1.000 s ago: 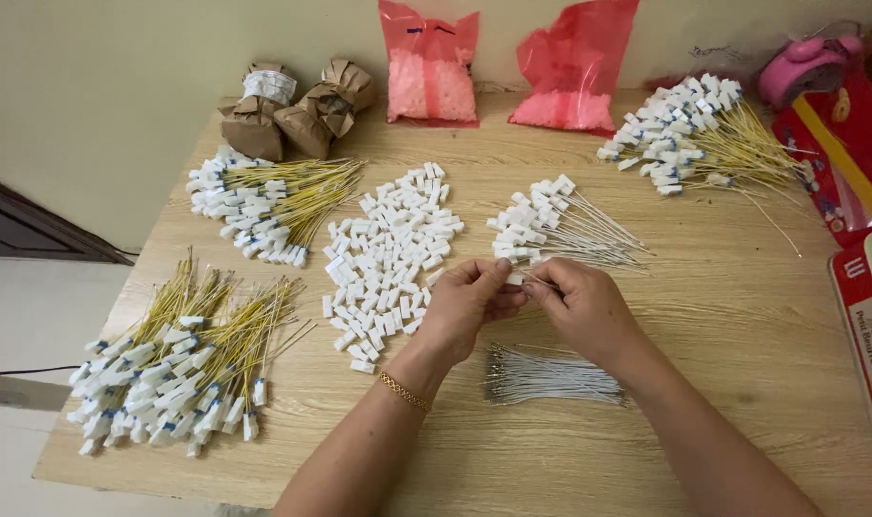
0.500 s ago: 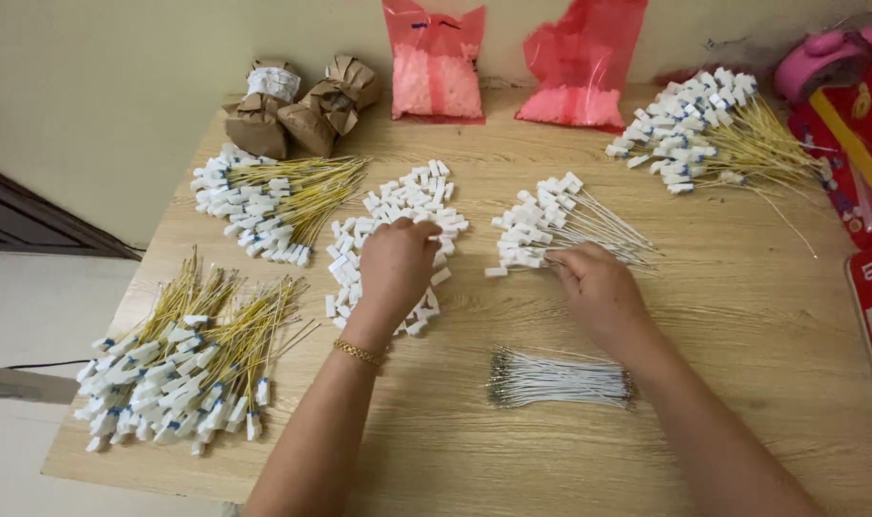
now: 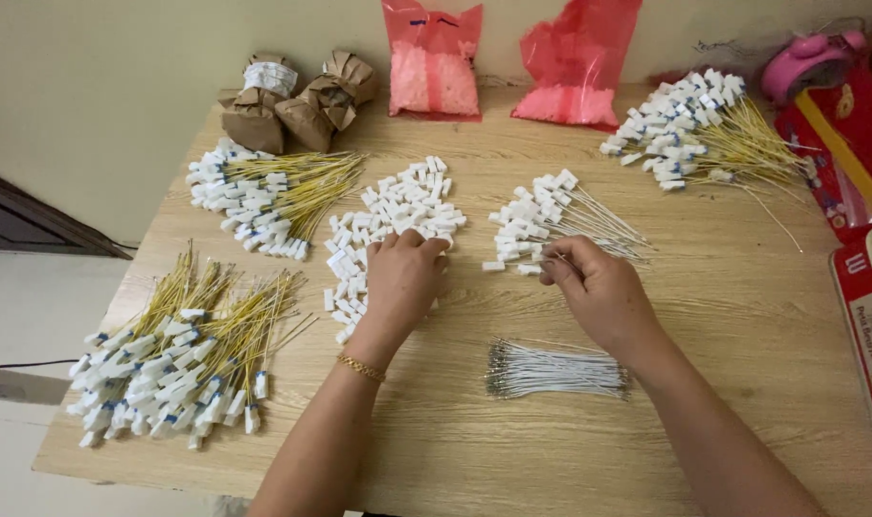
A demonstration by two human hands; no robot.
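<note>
My left hand (image 3: 400, 278) lies palm down on the heap of loose small white plastic blocks (image 3: 390, 222) in the middle of the wooden table (image 3: 742, 316), its fingertips curled around one block. My right hand (image 3: 597, 287) pinches a thin silvery wire between thumb and forefinger, right beside the small pile of white blocks with silver wires (image 3: 551, 222). A bundle of bare silver wires (image 3: 556, 371) lies just below the right hand.
Piles of white blocks with yellow wires lie at the near left (image 3: 182, 354), far left (image 3: 263, 196) and far right (image 3: 699, 129). Brown paper bundles (image 3: 297, 101), two red plastic bags (image 3: 579, 62) and a pink object (image 3: 809, 62) line the back. Red boxes (image 3: 862, 287) stand at right.
My hands, joined at the middle a second ago, have parted. The left went onto the loose block heap; the right moved up to the silver-wired pile, holding a wire.
</note>
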